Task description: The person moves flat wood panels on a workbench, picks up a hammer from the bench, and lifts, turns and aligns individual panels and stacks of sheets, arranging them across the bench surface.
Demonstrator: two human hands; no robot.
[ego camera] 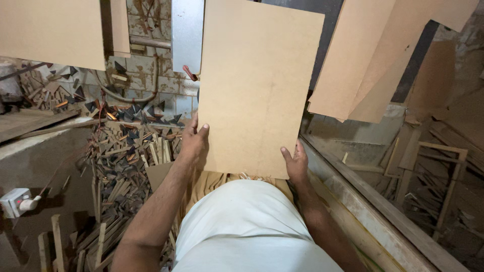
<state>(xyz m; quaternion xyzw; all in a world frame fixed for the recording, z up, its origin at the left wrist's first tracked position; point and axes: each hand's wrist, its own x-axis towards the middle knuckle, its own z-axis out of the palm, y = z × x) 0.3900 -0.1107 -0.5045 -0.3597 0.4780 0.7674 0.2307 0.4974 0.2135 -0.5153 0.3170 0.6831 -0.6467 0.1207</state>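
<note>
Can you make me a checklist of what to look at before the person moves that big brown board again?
1. Left hand grips the flat tan rectangular fibreboard panel at its left edge: ok.
2. Right hand grips its lower right corner: ok.
3. Panel free of the leaning tan boards to the right: ok, a gap shows.
4. Floor free of clutter: not ok, a pile of wooden offcut strips lies at left.
5. Panel's far side undamaged: cannot tell.

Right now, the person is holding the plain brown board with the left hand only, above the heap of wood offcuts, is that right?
Not quite: both hands hold it. The head view shows the left hand and the right hand gripping the brown board; the offcuts are there as said.
</note>
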